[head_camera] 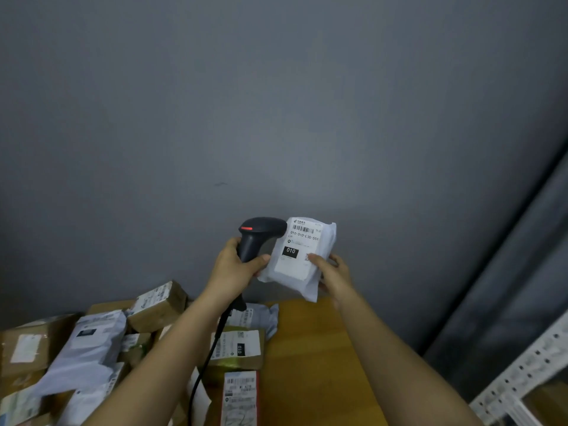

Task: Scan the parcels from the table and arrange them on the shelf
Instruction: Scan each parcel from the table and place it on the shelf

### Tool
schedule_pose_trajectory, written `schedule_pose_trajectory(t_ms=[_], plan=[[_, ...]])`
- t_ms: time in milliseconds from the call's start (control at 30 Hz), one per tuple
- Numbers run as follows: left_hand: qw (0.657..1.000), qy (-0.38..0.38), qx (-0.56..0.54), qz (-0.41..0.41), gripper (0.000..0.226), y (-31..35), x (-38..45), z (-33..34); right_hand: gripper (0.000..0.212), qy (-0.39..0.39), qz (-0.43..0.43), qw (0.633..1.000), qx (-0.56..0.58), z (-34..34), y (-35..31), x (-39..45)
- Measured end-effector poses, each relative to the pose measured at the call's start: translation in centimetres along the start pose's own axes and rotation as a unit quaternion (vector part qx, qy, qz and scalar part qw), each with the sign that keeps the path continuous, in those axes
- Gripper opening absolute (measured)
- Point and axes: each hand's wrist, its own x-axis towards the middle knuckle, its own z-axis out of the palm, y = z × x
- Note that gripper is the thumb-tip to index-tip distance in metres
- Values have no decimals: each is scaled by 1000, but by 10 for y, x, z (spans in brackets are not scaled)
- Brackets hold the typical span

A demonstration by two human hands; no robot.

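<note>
My left hand (235,267) grips the handle of a black barcode scanner (261,233), whose head points right at a white plastic parcel (299,256). My right hand (333,272) holds that parcel up by its right edge, thumb on the white shipping label that reads 010. Scanner and parcel are raised in front of the grey wall, above the far edge of the wooden table (310,358). The scanner's black cable (212,352) hangs down toward the table.
A heap of cardboard boxes (156,305) and grey plastic mailers (89,345) covers the table's left half. A box with a 010 label (238,348) lies near the middle. A white perforated shelf post (522,373) stands at lower right beside a grey curtain (522,272).
</note>
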Motion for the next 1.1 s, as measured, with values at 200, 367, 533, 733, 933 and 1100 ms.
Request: schedule_pose_trajectory(t_ms=[200,367,533,733,933,1100], plan=[[1000,-7,-2,18,35,10,-12,31,45,28,15,996,82,-49,11,-15],[996,-71,9,50,33,18,-38,74,55,140,12,981,134,-119,28,-44],[978,-195,9,69,32,34,-68,134,73,282,-8,943,178,-202,42,-97],[933,-346,11,94,27,38,-131,218,44,435,-3,885,169,-286,60,-211],[855,-501,18,129,24,52,-229,306,41,595,-16,795,117,-375,73,-354],[796,-582,14,168,34,64,-308,362,36,678,-24,732,60,-431,84,-465]])
